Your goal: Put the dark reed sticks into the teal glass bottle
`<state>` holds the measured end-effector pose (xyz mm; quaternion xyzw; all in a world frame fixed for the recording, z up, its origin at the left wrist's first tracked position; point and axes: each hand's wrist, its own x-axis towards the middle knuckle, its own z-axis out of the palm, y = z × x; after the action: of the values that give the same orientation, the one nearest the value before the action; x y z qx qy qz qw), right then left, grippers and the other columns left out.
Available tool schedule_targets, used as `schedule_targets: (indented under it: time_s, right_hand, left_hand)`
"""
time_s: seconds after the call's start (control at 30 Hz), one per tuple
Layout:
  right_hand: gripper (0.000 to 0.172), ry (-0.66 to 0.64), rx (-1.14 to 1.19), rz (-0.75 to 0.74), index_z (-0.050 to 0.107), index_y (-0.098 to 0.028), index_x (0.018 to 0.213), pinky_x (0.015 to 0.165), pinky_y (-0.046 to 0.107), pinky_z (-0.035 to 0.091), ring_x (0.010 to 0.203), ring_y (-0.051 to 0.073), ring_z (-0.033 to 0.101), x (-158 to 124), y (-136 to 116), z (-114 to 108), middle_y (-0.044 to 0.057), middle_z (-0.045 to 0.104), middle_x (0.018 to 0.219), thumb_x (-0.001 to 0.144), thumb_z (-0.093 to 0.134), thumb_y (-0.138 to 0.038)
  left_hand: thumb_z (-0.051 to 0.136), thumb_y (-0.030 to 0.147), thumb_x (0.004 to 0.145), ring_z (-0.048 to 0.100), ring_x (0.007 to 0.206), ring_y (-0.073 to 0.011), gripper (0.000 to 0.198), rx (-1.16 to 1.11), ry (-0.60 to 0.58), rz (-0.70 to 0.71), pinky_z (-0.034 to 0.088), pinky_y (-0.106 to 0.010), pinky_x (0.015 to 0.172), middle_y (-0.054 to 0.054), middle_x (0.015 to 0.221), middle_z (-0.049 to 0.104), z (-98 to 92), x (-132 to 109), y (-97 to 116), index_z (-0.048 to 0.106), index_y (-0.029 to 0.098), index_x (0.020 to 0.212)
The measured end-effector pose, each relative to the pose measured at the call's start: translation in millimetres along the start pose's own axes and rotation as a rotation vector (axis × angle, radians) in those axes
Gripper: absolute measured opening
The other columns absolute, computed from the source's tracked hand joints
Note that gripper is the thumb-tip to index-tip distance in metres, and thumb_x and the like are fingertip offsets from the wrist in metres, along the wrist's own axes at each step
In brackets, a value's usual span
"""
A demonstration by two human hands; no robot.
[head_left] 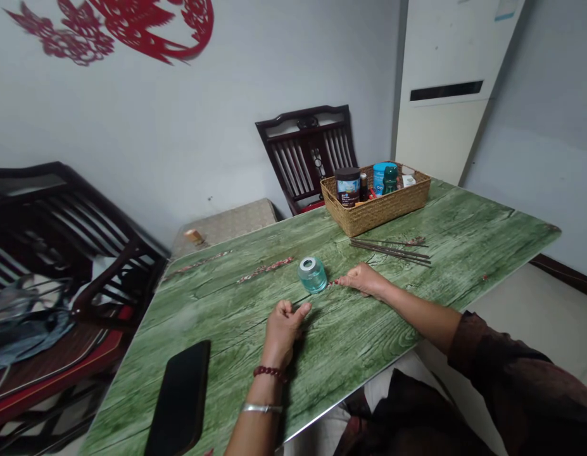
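- The left hand (284,332) sits at lower center of the frame on the table (350,354), fingers loosely curled and thumb raised, a narrow, relaxed shape that holds nothing. It is nearest to the glass bottle, just short of touching it.
- A red beaded bracelet (269,373) and a silver bangle (261,408) circle that wrist.
- The right hand (364,280) reaches in from the right, its fingers drawn narrow toward a thin reddish sprig (334,282). (Whether it is gripping the sprig or only touching it, I cannot tell.)
- The glass bottle (312,275), short and round with a silver neck and pale blue-green contents, stands upright at center, between the hands and slightly above them in the frame.
- Two dried, reddish sprigs lie on the table to the left of the bottle: one (265,269) close by, the other (197,263) farther toward the table's far corner.
- Several long, dark sticks (391,252) lie side by side right of center.
- A woven basket (375,212) of jars and bottles sits at the table's far edge, upper right of center.
- A black smartphone (179,399) lies face up at the lower left, near the table's edge.
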<state>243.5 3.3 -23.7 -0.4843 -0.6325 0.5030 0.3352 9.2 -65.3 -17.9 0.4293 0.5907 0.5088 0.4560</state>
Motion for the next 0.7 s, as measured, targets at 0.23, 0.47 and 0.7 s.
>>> schedule_targets:
  time_s: [0.23,0.47,0.7]
  right_hand:
    - [0.066,0.038,-0.046,-0.021,0.028,-0.022,0.05,0.044,0.022,0.013,0.041,0.004,0.023,-5.7,-6.2,2.7,-0.011,0.021,0.043,0.066,0.067,-0.072]
    - [0.039,0.075,-0.074,-0.053,0.057,-0.018,0.074,0.051,0.02,0.035,0.053,0.008,0.048,13.2,-12.2,4.2,-0.007,0.053,0.059,0.067,0.079,-0.049]
    - [0.095,0.013,0.048,-0.202,0.048,-0.021,0.131,0.1,0.042,0.047,0.122,0.027,0.058,60.1,-22.6,32.9,0.013,0.058,0.134,0.047,0.093,-0.03]
  left_hand:
    - [0.082,0.05,0.057,0.026,0.042,-0.004,0.058,0.023,0.002,0.014,0.025,-0.016,0.035,0.014,0.052,0.031,1.1,-3.7,1.0,0.032,0.024,0.07]
    - [0.081,0.057,0.059,0.042,0.047,-0.0074,0.057,-0.048,-0.021,0.08,0.04,-0.02,0.046,0.012,0.057,0.042,-10.1,12.5,18.5,0.048,0.022,0.09]
    - [0.057,0.06,0.086,0.062,0.117,-0.0222,0.054,-0.08,0.065,0.388,0.052,-0.034,0.09,-0.014,0.131,0.06,15.5,59.4,34.8,0.048,0.024,0.125]
